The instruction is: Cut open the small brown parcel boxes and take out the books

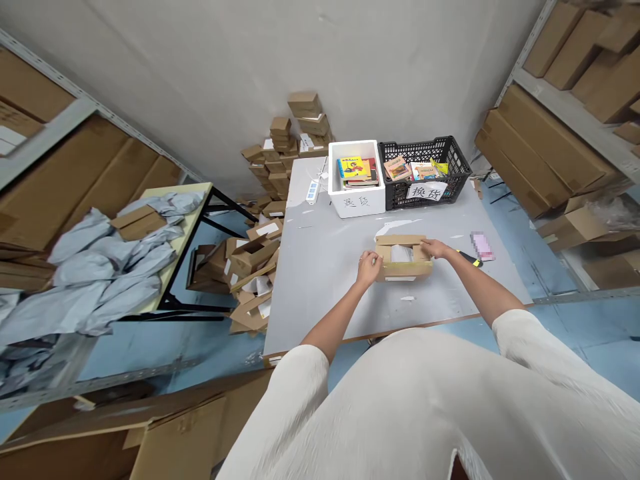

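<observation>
A small cardboard box (pixel 406 269) lies on the grey table (pixel 320 280) in front of me, its top flaps folded outward. Inside it shows something whitish and translucent (pixel 401 253), which I cannot make out exactly. My left hand (pixel 369 268) grips the box's left end, fingers curled at the corner. At the opposite end, my right hand (pixel 435 249) holds the right side near the back corner, its thumb and fingers on the cardboard. A yellow and black tool (pixel 471 259) rests beside my right forearm, partly hidden by it.
A white foam box (pixel 357 203) and a black plastic crate (pixel 453 190), both holding books, stand at the table's back. A power strip (pixel 313 192) lies left of them, a pinkish blurred object (pixel 482 246) right. Opened cartons (pixel 253 260) pile on the floor; grey mailing bags (pixel 100 267) cover a side table.
</observation>
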{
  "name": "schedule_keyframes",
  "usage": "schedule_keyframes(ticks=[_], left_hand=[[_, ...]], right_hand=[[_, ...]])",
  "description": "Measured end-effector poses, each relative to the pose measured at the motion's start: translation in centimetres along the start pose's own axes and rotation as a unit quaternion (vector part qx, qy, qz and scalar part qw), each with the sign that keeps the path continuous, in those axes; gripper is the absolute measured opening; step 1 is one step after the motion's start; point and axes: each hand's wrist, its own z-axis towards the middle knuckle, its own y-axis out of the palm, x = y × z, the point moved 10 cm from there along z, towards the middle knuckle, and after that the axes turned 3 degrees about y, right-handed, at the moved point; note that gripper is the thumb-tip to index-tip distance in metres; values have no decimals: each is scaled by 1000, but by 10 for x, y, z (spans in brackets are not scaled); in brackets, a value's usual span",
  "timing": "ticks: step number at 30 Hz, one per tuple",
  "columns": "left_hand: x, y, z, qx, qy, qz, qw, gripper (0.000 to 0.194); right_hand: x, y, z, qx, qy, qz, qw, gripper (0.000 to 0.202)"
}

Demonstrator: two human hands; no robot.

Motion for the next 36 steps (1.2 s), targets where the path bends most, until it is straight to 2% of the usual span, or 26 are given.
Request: schedule_keyframes(ticks=[3, 6, 10, 13, 17, 21, 23, 26, 32, 34, 36], left_hand=[[6, 4, -1, -45, 14, -11, 999, 23], [10, 7, -4, -89, 30, -7, 996, 7], [16, 19, -10, -163, 73, 69, 981, 49], [22, 36, -19, -222, 126, 168, 952, 63], [30, 51, -24, -241, 165, 269, 918, 63], [37, 56, -22, -243, 181, 307, 902, 56], [39, 53, -21, -235, 183, 309, 903, 58], [41, 41, -23, -201, 190, 308, 910, 71], [28, -6, -30, -100, 139, 342, 924, 91], [22, -16, -29, -92, 114, 352, 924, 94], [16, -18, -26, -108, 101, 360, 921, 95]], right_hand=[[-5, -1, -3, 17, -22, -17, 999, 73], [-14, 1, -10, 36, -23, -62, 997, 75], [-22, 11, -24, 31, 19, -108, 994, 83], [-26, 17, -32, 33, 39, -134, 990, 91], [-29, 24, -36, 42, 48, -159, 985, 97], [-30, 28, -36, 56, 60, -161, 984, 105], [-31, 28, -37, 66, 62, -160, 983, 106], [-32, 28, -37, 67, 59, -158, 983, 103], [-32, 34, -34, 64, 73, -132, 986, 114], [-34, 36, -33, 73, 79, -131, 986, 116], [-38, 40, -30, 74, 82, -128, 986, 115]])
